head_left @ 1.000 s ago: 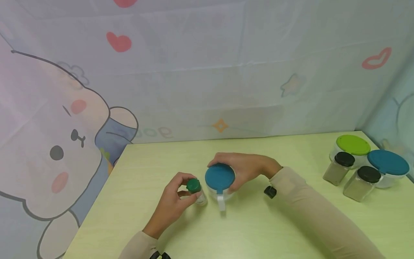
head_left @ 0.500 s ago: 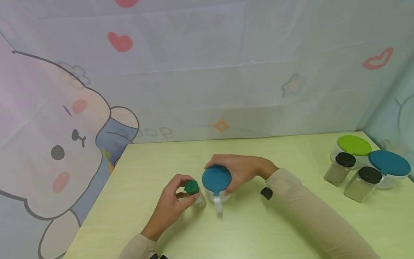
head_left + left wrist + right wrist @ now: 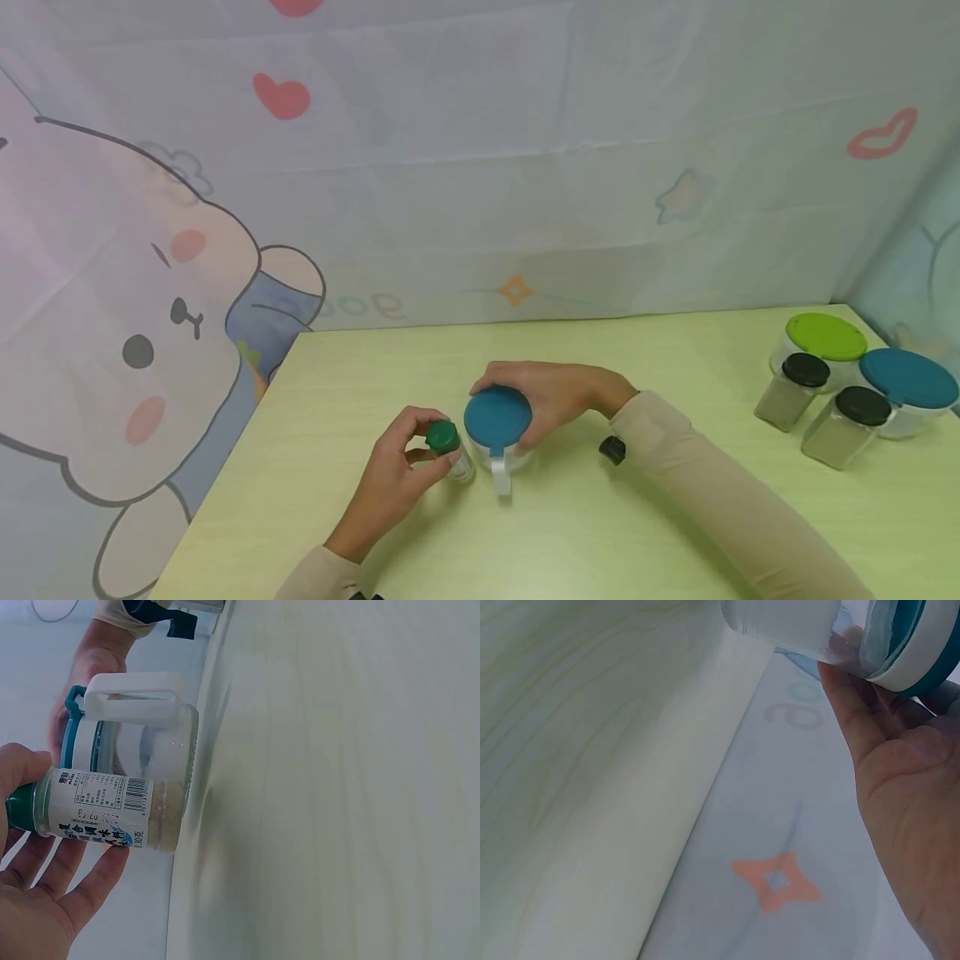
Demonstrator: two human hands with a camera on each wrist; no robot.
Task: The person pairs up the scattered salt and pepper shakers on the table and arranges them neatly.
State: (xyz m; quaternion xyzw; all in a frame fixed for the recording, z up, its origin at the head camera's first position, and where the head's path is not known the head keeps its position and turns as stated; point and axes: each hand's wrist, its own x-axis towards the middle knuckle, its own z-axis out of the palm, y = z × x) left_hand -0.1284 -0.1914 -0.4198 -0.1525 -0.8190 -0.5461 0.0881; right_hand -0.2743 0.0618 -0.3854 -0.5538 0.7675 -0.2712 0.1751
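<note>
In the head view my left hand (image 3: 401, 467) grips a small spice bottle (image 3: 461, 467) with a green cap, thumb on the near side and fingers on the far side. Its printed label and pale brown contents show in the left wrist view, where the spice bottle (image 3: 105, 806) overlaps the jar. My right hand (image 3: 551, 398) grips a clear jar (image 3: 517, 458) from its far right side, just right of the bottle. The jar has a round blue lid (image 3: 497, 417) and a white handle (image 3: 501, 475) facing me. In the right wrist view, fingers curl round the jar (image 3: 787, 622) below the lid.
At the table's right end stand two black-capped spice jars (image 3: 783, 400) (image 3: 834, 433), a green-lidded jar (image 3: 825, 336) and another blue-lidded jar (image 3: 907, 377). A printed cloth (image 3: 480, 167) hangs behind the back edge of the pale table (image 3: 360, 375).
My right hand and the blue-lidded jar have shifted slightly left and toward me. The left hand and spice bottle have moved a little the same way. Both grips stay the same.
</note>
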